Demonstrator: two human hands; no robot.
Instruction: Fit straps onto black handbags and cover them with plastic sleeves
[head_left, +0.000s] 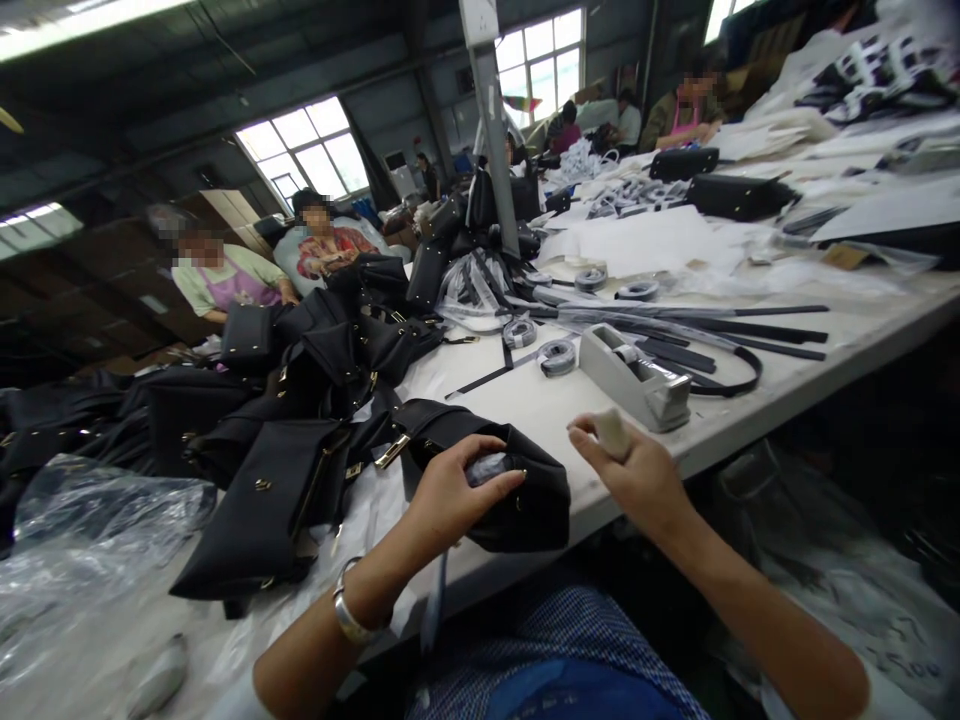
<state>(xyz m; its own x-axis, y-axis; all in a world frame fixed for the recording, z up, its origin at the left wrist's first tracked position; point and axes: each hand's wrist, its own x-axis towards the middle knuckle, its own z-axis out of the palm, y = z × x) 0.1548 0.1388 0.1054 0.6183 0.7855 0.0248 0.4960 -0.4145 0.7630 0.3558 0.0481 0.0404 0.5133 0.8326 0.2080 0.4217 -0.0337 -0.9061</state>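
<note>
At table edge [697, 455], bag [536, 505] under left fingers [495, 487]

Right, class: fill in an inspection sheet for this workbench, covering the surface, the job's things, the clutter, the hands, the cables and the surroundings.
Surface: long pale table, bare only in patches.
Job's things: black bag at the near edge; small pale pad.
Clutter: heap of black bags, loose straps, tape rolls, grey tape dispenser, crumpled clear plastic.
Hands: left hand grips the black bag's top; right hand pinches the pale pad above the table.
Cables: nothing seen.
Surroundings: seated co-workers across the table, a pillar, large windows.
</note>
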